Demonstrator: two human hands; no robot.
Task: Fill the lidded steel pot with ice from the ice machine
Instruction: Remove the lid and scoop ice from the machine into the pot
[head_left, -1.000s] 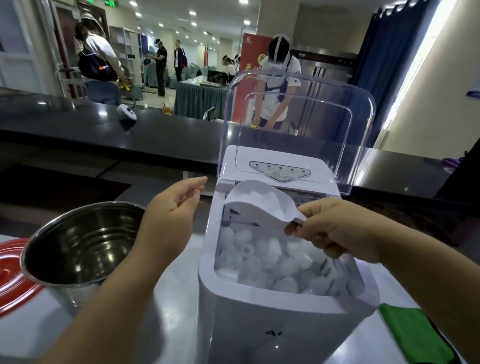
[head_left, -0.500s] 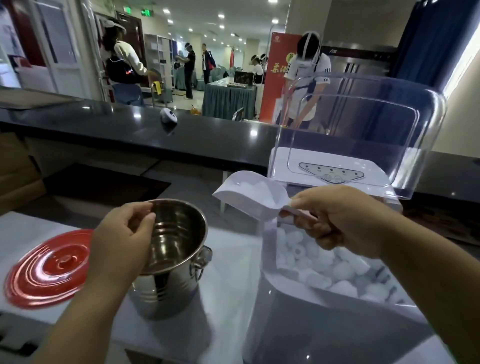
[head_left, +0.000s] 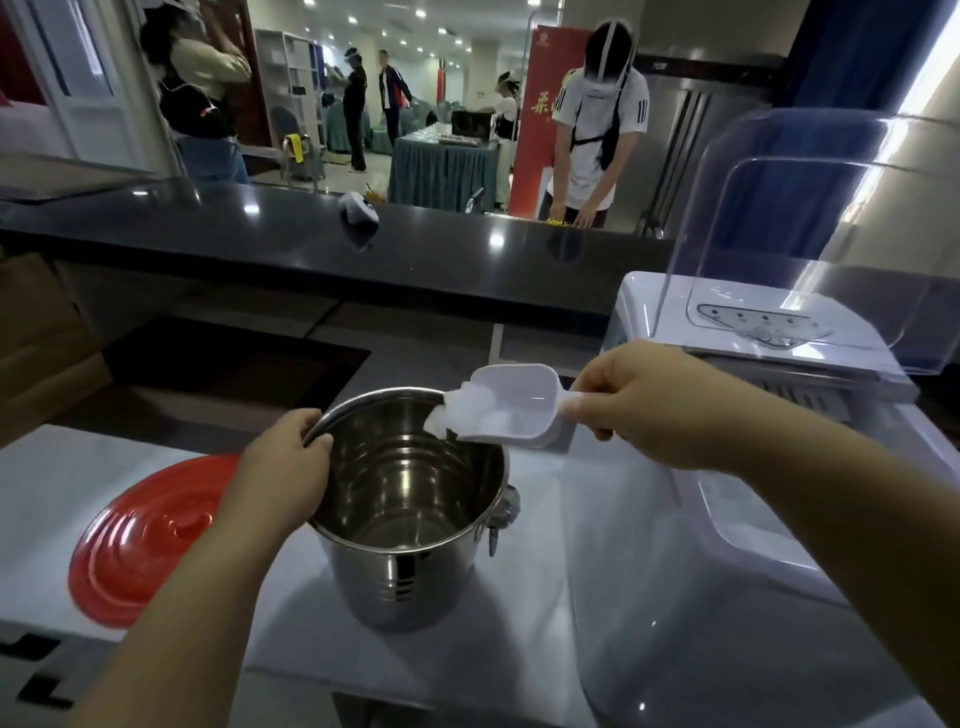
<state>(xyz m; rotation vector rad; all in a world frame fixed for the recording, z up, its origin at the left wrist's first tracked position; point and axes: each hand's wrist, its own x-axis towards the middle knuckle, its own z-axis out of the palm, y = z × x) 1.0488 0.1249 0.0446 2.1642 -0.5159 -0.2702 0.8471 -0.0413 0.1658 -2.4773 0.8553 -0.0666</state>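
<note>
Scoop (head_left: 511, 408) swung over pot (head_left: 410, 525), mouth pointing left.

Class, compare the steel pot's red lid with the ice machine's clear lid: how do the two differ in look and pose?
The red lid is opaque, round and ridged; the clear lid is see-through and box-shaped. The red lid lies flat on the counter, left of the steel pot and detached; the clear lid stands raised over the ice machine. Both are off their openings.
</note>
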